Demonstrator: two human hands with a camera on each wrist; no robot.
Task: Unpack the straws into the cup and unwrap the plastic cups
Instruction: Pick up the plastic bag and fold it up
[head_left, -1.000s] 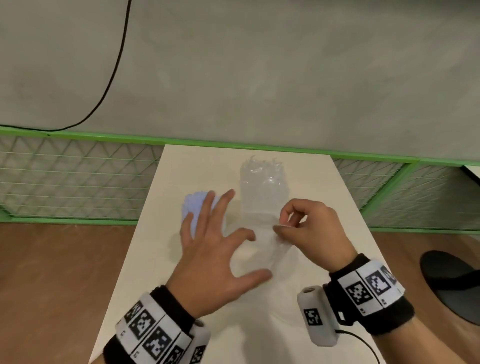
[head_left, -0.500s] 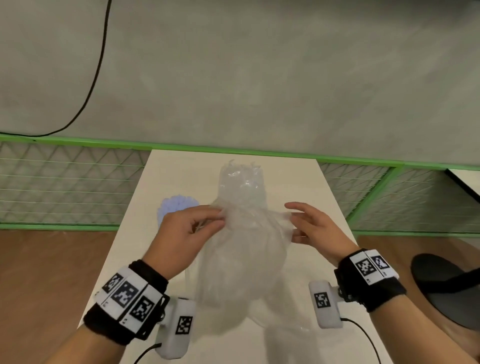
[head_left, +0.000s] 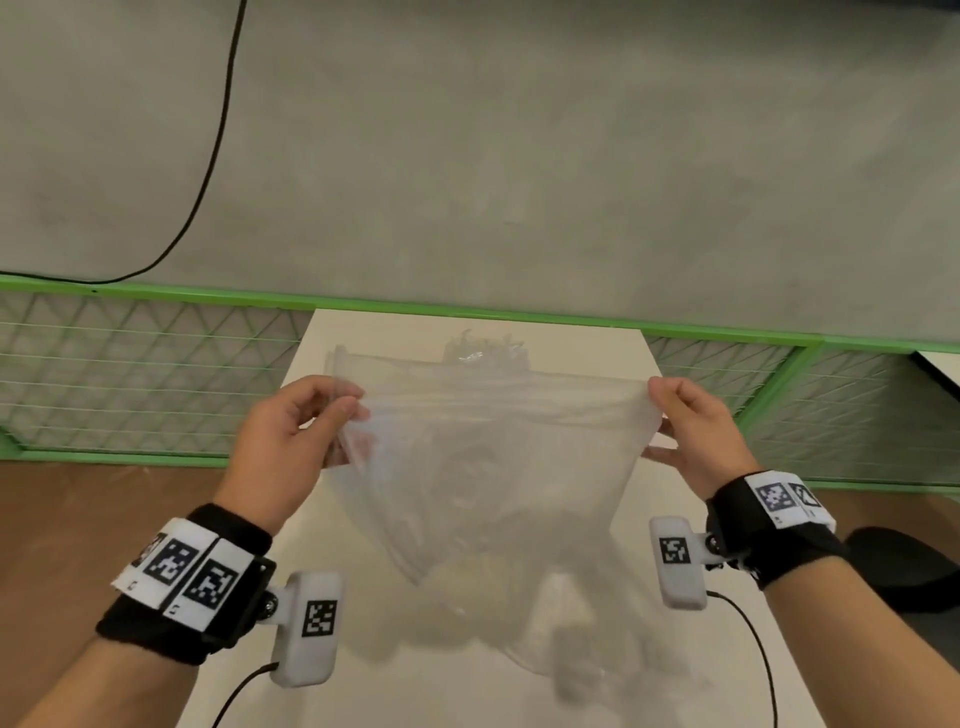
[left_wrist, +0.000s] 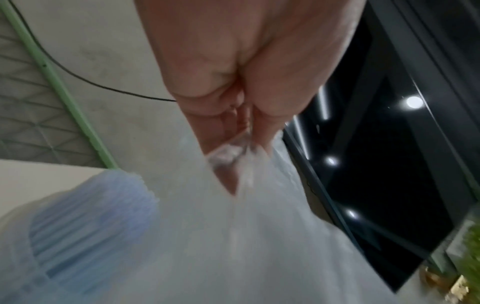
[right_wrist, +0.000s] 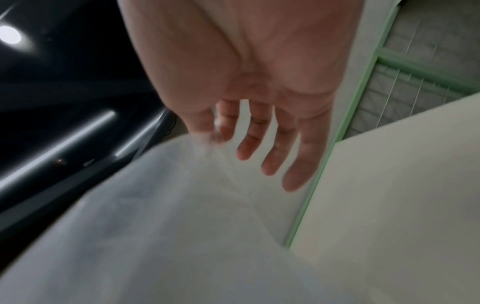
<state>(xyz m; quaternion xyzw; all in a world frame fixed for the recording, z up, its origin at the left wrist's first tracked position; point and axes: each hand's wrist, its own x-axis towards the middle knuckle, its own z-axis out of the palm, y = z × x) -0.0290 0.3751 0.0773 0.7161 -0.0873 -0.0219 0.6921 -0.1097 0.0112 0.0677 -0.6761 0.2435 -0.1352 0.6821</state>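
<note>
A clear, empty plastic bag (head_left: 488, 457) hangs stretched between my two hands above the table. My left hand (head_left: 311, 421) pinches its left top corner, and the left wrist view shows the film (left_wrist: 259, 236) caught between thumb and fingers. My right hand (head_left: 685, 426) pinches the right top corner between thumb and forefinger (right_wrist: 215, 133), the other fingers straight. Blue straws (left_wrist: 85, 222) stand bunched in a clear cup below my left hand; the head view hides them. The wrapped stack of plastic cups (head_left: 483, 351) shows faintly behind the bag's top edge.
The narrow cream table (head_left: 395, 686) runs away from me to a green-framed mesh fence (head_left: 130, 374) and a grey wall with a black cable (head_left: 208, 156). A dark round seat (head_left: 904, 566) stands on the brown floor at the right.
Both hands have taken the bag, lifted it off the table and moved apart, pulling its top edge wide and taut. The left hand went from spread flat to pinching.
</note>
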